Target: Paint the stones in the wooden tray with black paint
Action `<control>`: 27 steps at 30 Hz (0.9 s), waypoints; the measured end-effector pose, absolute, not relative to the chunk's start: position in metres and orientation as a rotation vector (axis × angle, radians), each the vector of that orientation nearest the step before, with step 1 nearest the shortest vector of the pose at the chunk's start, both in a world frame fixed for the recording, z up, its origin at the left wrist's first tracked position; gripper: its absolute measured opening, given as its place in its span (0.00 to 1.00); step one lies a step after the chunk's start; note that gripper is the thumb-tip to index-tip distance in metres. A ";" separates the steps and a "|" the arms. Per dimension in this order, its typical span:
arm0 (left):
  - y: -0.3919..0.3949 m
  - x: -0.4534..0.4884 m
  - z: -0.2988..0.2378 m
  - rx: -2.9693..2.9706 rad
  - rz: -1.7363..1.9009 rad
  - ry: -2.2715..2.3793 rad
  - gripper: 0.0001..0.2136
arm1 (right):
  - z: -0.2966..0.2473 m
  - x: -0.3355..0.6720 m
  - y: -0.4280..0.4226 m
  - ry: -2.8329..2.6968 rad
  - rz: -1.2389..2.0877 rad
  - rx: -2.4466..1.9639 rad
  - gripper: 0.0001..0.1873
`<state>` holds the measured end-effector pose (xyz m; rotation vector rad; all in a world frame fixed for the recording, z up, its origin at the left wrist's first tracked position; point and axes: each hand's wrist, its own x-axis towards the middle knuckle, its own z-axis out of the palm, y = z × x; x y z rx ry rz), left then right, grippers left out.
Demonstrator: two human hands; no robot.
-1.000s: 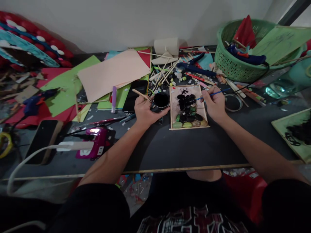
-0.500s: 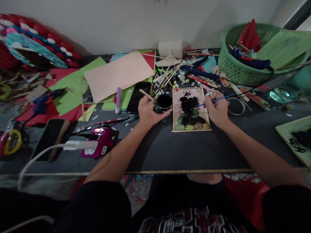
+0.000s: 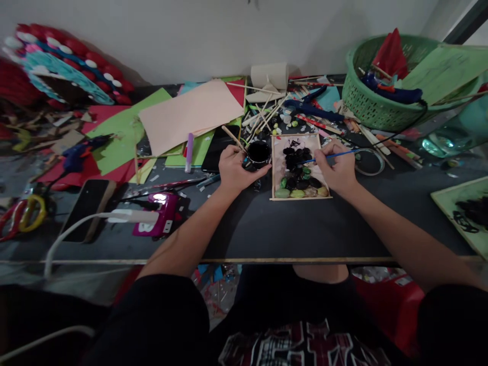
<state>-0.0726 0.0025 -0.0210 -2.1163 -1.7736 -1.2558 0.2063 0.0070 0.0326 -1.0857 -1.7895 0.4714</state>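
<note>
Cluttered dark craft table (image 3: 290, 229) against a pale wall (image 3: 213, 35).

Dark cluttered table (image 3: 290, 229) against a plain white wall (image 3: 213, 30), dim light

This looks like a craft room, maybe in a home. The dark table (image 3: 297, 229) is messy with colored paper sheets (image 3: 190, 114), wooden sticks (image 3: 263, 114), a glue gun (image 3: 82, 152) and a green basket (image 3: 381, 101) of supplies.
</note>
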 end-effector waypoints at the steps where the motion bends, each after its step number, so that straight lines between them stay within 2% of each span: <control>1: 0.002 -0.072 -0.021 -2.114 -1.248 -1.768 0.26 | 0.032 0.205 0.007 -1.808 0.477 -1.069 0.19; 6: 0.000 -0.070 -0.019 -2.066 -1.195 -1.729 0.27 | 0.032 0.205 0.006 -1.863 0.490 -1.011 0.19; 15: 0.002 -0.071 -0.018 -2.056 -1.204 -1.755 0.25 | 0.030 0.217 0.019 -1.437 0.649 -1.067 0.26; 22: 0.002 -0.071 -0.019 -2.078 -1.201 -1.740 0.24 | 0.039 0.241 0.061 -1.233 0.423 -1.175 0.31; 27: -0.001 -0.069 -0.017 -2.137 -1.186 -1.712 0.25 | 0.047 0.221 0.096 -1.448 0.416 -1.304 0.28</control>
